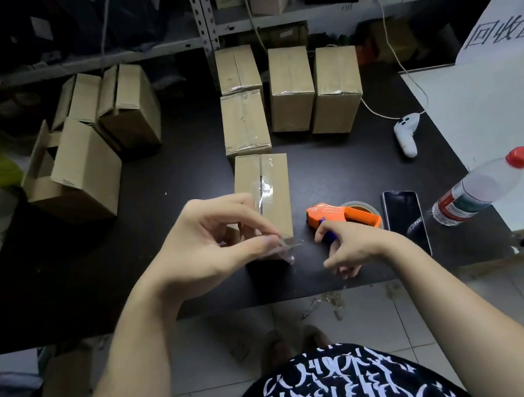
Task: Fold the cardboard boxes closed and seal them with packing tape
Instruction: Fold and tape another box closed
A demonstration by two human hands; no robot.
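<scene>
Cardboard box (278, 196), nearest me on the dark table (187, 180): flaps down, clear tape (264, 186) along the seam, wrinkled midway. My left hand (212, 236): thumb and forefinger pinching the loose tape end at the near edge. Risk: the end folds on itself or clings to my fingers, leaving that corner unsealed. My right hand (350, 243): thumb and forefinger on the blue grip of the orange tape dispenser (337, 214), other fingers loosely curled. Risk: so light a hold may slip.
</scene>
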